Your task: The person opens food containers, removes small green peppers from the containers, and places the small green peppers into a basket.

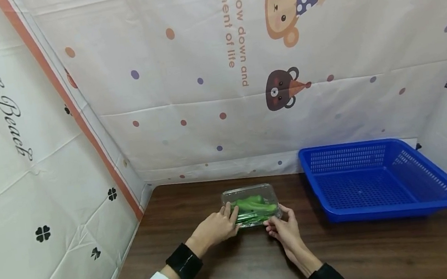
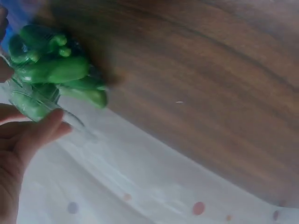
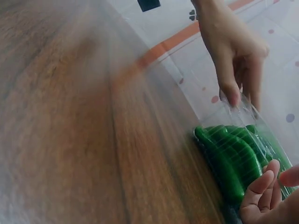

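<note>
A clear plastic box point(image 1: 270, 191) stands on the brown table, with several long green peppers point(image 1: 253, 207) inside. At its left side, my left hand point(image 1: 218, 226) holds the box's clear plastic; the right wrist view shows that hand point(image 3: 238, 60) pinching the rim between thumb and fingers. My right hand point(image 1: 287, 231) is at the near right corner, thumb and curled fingers gripping the edge. In the right wrist view the peppers point(image 3: 229, 156) show through the ribbed plastic wall, close beside the right hand's fingers point(image 3: 261, 186).
A blue perforated basket point(image 1: 385, 212) stands on the table point(image 1: 208, 278) to the right of the box. Printed white cloth point(image 1: 205, 132) hangs behind the table and along both sides. Black bands point(image 1: 184, 263) wrap both wrists.
</note>
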Motion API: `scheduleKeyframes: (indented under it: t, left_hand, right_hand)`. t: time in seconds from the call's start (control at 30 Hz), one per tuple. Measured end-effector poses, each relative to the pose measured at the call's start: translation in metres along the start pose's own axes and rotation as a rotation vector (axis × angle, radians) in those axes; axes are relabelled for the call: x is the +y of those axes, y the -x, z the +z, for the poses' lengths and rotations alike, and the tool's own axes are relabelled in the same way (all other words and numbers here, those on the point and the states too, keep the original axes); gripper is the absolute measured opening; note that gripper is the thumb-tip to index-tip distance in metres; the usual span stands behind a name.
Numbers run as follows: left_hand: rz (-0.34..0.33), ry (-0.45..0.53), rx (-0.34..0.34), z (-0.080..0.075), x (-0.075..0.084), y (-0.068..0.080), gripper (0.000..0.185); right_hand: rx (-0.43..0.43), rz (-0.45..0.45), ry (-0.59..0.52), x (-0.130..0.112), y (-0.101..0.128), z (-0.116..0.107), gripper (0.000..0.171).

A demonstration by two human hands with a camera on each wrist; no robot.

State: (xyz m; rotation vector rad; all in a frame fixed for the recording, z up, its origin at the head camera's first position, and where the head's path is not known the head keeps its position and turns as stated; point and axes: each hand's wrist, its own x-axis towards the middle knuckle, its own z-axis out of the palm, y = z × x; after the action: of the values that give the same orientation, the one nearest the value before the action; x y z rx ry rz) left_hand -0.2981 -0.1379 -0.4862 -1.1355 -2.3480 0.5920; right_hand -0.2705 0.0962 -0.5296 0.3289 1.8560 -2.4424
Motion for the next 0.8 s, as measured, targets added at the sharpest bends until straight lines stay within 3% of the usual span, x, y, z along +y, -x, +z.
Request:
scheduleKeyframes:
  t: [0.2, 0.33, 0.57, 0.67, 0.8]
  left_hand:
    - [0.074, 0.008, 0.212, 0.007, -0.005, 0.016, 0.037]
    - [0.095, 0.098, 0.318, 0.014, -0.004, 0.019, 0.016]
    - [0.07, 0.213, 0.371, 0.019, -0.001, 0.022, 0.015]
    - [0.071, 0.19, 0.374, 0.021, 0.001, 0.022, 0.015]
    - [0.074, 0.101, 0.402, 0.024, 0.003, 0.023, 0.044]
  right_hand:
    - [0.006, 0.006, -0.011, -0.002, -0.001, 0.0, 0.07]
    - [0.002, 0.01, -0.016, -0.002, -0.002, 0.002, 0.07]
    - [-0.007, 0.017, 0.007, -0.001, 0.0, 0.002, 0.07]
    - [-0.002, 0.013, 0.007, 0.0, 0.001, 0.001, 0.069]
    - [-0.003, 0.013, 0.006, 0.001, 0.002, 0.0, 0.069]
